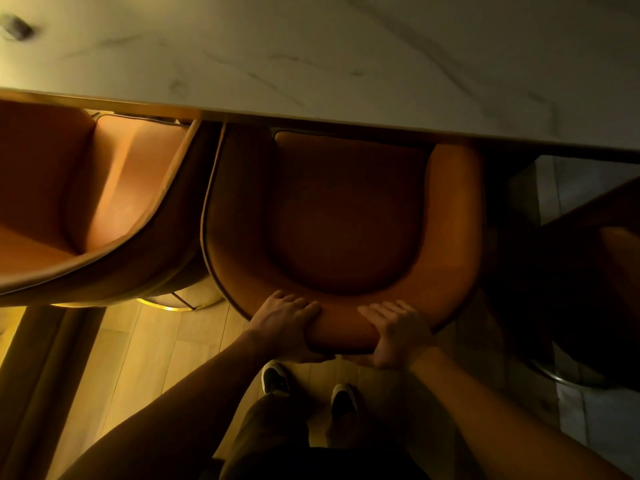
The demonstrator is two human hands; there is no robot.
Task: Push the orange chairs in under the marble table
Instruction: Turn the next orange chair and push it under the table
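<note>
An orange chair (346, 216) with a curved back stands right below me, its front tucked under the edge of the white marble table (346, 57). My left hand (287, 323) and my right hand (394, 334) both grip the top of its backrest, fingers over the rim. A second orange chair (104, 188) sits to the left, its front also under the table edge and its side almost touching the middle chair. A third dark chair (613, 265) shows partly at the right edge.
Wooden floor (145, 358) lies below the chairs, with pale tiles (595, 410) at the right. My two shoes (308, 386) stand just behind the middle chair. A small dark object (17, 27) rests on the table's far left.
</note>
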